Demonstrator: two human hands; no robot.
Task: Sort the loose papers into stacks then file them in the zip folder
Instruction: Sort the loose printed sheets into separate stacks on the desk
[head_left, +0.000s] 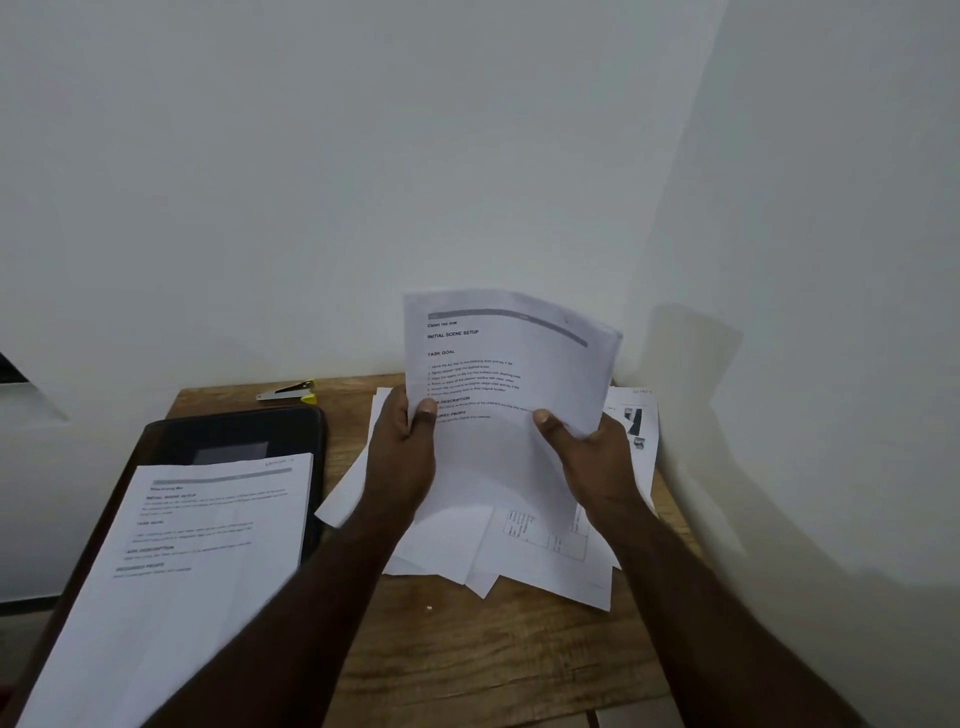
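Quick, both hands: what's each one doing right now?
Left hand: closed on the raised sheaf of papers, left edge.
Right hand: closed on the same sheaf, right edge.

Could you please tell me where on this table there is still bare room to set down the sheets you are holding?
Bare wood shows in front of the loose papers, toward the table's near edge, and in a strip between the stapler and those papers. The left is crowded: a stack covers the zip folder. The right corner is buried.

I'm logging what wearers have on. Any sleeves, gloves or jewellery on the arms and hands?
No. The left hand and right hand are bare, with no gloves, rings or watch visible. Both forearms are uncovered to the frame's bottom edge; no sleeve shows.
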